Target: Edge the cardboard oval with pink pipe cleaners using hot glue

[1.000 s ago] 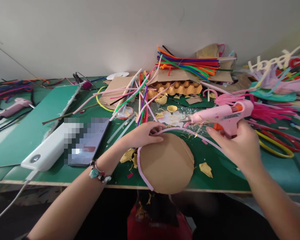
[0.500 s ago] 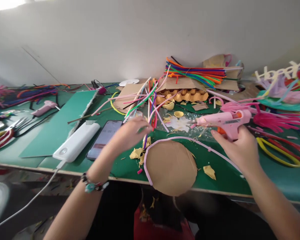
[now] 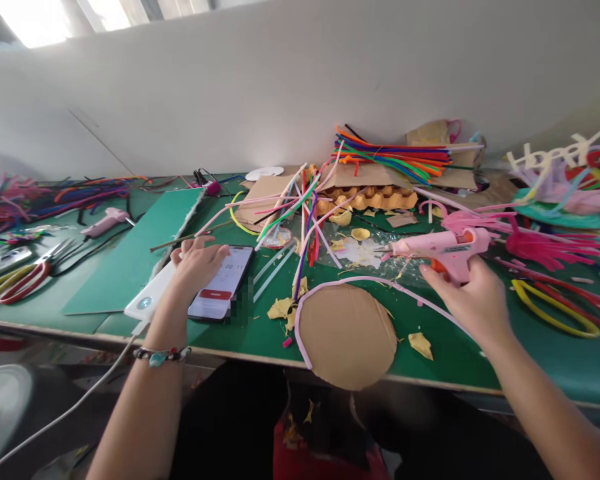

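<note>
My right hand (image 3: 473, 293) grips a pink hot glue gun (image 3: 445, 250) by its handle, the nozzle pointing left above a clear plastic sheet. Over the gap between a white power bank (image 3: 147, 293) and a phone (image 3: 225, 280) is my left hand (image 3: 197, 263), its fingers apart and nothing seen in them; whether it touches either is unclear. A round cardboard disc (image 3: 347, 340) lies at the table's front edge, slightly overhanging. Along its left and top rim runs a lilac pipe cleaner (image 3: 300, 327), whose loose end stretches right toward my right wrist.
Pipe cleaners (image 3: 310, 213) lie crossed behind the disc, with an egg carton (image 3: 370, 198) and a bundle of coloured pipe cleaners (image 3: 390, 157) farther back. Clear glue sticks (image 3: 273, 270) lie beside the phone. Scissors (image 3: 35, 273) and a second glue gun (image 3: 105, 222) are at left.
My left hand has moved left, from near the crossed pipe cleaners to over the power bank and phone, uncovering the glue sticks. My right hand still holds the glue gun; the view has shifted slightly.
</note>
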The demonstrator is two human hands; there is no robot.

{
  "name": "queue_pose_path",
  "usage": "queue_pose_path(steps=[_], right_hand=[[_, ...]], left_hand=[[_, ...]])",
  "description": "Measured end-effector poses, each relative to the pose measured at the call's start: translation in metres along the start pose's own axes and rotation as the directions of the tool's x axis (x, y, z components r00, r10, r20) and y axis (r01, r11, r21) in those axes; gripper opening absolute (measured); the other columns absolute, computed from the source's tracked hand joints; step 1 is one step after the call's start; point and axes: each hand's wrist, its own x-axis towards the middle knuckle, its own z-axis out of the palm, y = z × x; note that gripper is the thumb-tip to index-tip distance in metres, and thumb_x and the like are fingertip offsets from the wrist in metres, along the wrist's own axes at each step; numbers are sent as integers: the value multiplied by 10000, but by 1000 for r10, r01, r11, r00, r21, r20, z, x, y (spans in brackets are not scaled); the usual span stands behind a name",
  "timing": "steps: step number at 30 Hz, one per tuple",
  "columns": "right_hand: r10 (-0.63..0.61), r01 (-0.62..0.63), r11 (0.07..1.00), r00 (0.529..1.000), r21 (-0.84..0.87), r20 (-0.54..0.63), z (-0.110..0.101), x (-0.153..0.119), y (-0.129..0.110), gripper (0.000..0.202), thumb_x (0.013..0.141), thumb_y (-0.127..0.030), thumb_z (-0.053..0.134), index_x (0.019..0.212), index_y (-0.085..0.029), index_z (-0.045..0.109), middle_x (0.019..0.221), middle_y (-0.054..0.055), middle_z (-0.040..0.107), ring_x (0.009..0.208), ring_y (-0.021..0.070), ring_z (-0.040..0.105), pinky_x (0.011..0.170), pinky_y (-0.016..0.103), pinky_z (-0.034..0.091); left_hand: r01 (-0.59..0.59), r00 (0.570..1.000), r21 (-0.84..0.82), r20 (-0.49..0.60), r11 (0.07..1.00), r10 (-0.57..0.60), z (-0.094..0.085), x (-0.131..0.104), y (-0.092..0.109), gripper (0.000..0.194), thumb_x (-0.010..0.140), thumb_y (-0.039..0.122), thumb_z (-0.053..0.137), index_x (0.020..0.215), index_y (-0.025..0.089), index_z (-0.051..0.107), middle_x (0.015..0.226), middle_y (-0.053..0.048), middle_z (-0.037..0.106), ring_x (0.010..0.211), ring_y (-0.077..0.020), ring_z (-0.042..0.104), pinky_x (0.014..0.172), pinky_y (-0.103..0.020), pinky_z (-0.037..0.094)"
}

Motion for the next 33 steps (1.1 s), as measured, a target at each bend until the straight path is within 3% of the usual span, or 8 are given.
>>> queue_pose_path(steps=[2, 3, 6, 8, 12, 19, 26, 33], right_hand=[[7, -7, 1000, 1000, 9, -1, 1, 0, 0, 278, 520, -451, 590, 561, -242, 412, 425, -30, 442, 414, 140, 420, 450, 285, 327], [14, -14, 1000, 1000, 15, -5, 1, 0, 0, 275, 517, -446, 593, 560, -240, 415, 425, -31, 443, 415, 139, 420, 451, 284, 326], [34, -33, 999, 999, 33, -23, -1, 3, -4, 266, 515, -429, 604, 567, -231, 434, 434, -31, 445, 423, 136, 423, 454, 279, 322], [34, -33, 999, 999, 36, -32, -5, 6, -7, 262, 518, -415, 614, 578, -227, 443, 440, -33, 442, 426, 133, 422, 453, 274, 315], [-8, 8, 1000, 1000, 30, -15, -12, 16, -14, 259, 529, -390, 633, 589, -221, 447, 463, -28, 459, 439, 130, 428, 461, 276, 317], [-102, 101, 994, 994, 29, 30, -12, 29, -27, 246, 575, -382, 626, 618, -217, 449, 494, -34, 450, 456, 117, 419, 475, 276, 324], [-13, 11, 999, 999, 47, 38, -22, 37, -32, 246, 571, -387, 619, 651, -217, 459, 526, -30, 473, 503, 132, 452, 505, 282, 351], [-5, 0, 999, 995, 53, 98, -40, 37, -22, 264, 547, -414, 622, 682, -219, 508, 532, -18, 514, 475, 143, 459, 456, 285, 357]], left_hand=[[-63, 998, -15, -31, 998, 63, -2, -8, 17, 340, 858, 355, 348, 966, 209, 636, 1228, -95, 487, 1221, -298, 355, 1014, -494, 278], [-167, 984, -51, -67, 985, 164, -2, -13, 30, 333, 854, 362, 368, 1016, 206, 614, 1206, -94, 503, 1191, -292, 389, 995, -492, 307], [-464, 874, -277, 11, 841, 485, 6, -31, 76, 327, 835, 296, 449, 1119, 168, 545, 1093, -76, 557, 916, -181, 574, 918, -377, 422], [-518, 795, -370, 123, 771, 593, 17, -38, 106, 366, 812, 259, 505, 1167, 166, 509, 1142, -79, 525, 761, -133, 600, 839, -333, 475], [-516, 767, -382, 193, 767, 612, 44, -34, 144, 391, 797, 184, 519, 1179, 108, 495, 1186, -139, 508, 938, -224, 592, 833, -372, 481], [-542, 737, -450, 150, 709, 659, 56, -31, 152, 260, 786, 48, 411, 912, 155, 612, 953, -48, 596, 889, -151, 592, 807, -266, 476], [-546, 751, -448, 112, 708, 650, 50, -37, 147, 65, 724, 109, 500, 731, 134, 560, 767, -10, 519, 612, -92, 538, 606, -208, 474], [-609, 733, -327, 117, 723, 670, 42, -55, 142, 93, 750, 143, 511, 725, 140, 600, 803, -42, 572, 677, -150, 573, 643, -280, 485]])
